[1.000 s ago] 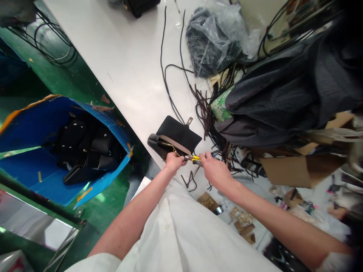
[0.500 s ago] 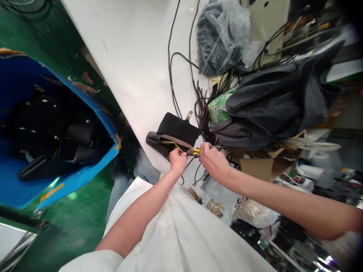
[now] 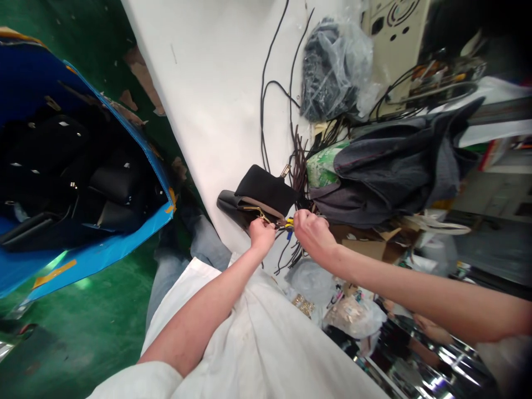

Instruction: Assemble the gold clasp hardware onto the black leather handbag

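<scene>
A small black handbag (image 3: 266, 185) lies at the near edge of the white table with its flap raised. Gold-coloured metal trim (image 3: 253, 209), perhaps a zip, runs along its opening. My left hand (image 3: 262, 234) is closed in a pinch on the bag's near corner, beside that trim. Yellow-handled pliers (image 3: 290, 222) are gripped in my right hand (image 3: 313, 233), their jaws close to my left fingertips. Whatever small part lies between jaws and fingertips is too small to make out. A gold-coloured clasp (image 3: 285, 170) sticks out past the flap.
Black cords (image 3: 262, 105) and a bundle of dark strips (image 3: 298, 158) lie on the white table (image 3: 208, 83). Beyond are a plastic-wrapped dark bundle (image 3: 332, 69) and dark grey cloth (image 3: 386, 172). At left, a blue bin (image 3: 120, 233) holds black bags. Gold-coloured pieces (image 3: 303, 305) sit nearby.
The view has shifted slightly, so the table and bin appear moved. Both hands keep their grips; a blue part now shows below the pliers' yellow handle.
</scene>
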The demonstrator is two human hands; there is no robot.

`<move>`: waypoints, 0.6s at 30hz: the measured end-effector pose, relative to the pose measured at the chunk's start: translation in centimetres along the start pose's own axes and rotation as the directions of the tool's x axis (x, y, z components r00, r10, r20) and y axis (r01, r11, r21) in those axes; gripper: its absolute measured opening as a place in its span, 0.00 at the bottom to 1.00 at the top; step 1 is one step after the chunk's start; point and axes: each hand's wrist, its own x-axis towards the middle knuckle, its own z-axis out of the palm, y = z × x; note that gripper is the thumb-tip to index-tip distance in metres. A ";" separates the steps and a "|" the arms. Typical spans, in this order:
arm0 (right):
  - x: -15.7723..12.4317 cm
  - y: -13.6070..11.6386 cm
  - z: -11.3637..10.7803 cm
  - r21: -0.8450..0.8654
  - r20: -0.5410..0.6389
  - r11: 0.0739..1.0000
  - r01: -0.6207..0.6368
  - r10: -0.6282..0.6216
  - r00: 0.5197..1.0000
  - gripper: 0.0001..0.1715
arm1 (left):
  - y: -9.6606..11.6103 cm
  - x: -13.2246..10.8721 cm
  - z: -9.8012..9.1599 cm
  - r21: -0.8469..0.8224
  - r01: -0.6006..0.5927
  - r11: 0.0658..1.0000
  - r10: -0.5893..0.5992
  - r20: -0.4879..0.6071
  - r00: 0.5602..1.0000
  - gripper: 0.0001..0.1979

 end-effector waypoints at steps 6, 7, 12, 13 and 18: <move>0.5 0.5 -0.4 -0.078 -0.029 0.992 0.096 -0.099 0.995 0.30 | 0.6 0.1 0.1 0.002 0.015 1.000 -0.015 0.008 1.000 0.05; 0.5 0.6 -0.3 -0.077 -0.039 0.992 0.102 -0.105 0.994 0.30 | 0.6 0.1 0.1 0.004 0.015 1.000 -0.015 0.007 1.000 0.05; 0.8 1.0 0.4 -0.064 -0.052 0.992 0.105 -0.108 0.993 0.31 | 0.6 0.5 0.3 0.015 0.025 1.000 -0.025 0.005 1.000 0.06; 0.8 1.1 0.5 -0.066 -0.047 0.991 0.113 -0.116 0.992 0.31 | 0.5 0.5 0.3 0.019 0.028 0.999 -0.028 0.006 1.000 0.06; 1.4 1.9 0.5 -0.061 -0.036 0.982 0.177 -0.179 0.983 0.32 | 0.5 0.7 0.5 0.032 0.033 0.999 -0.034 0.010 0.999 0.07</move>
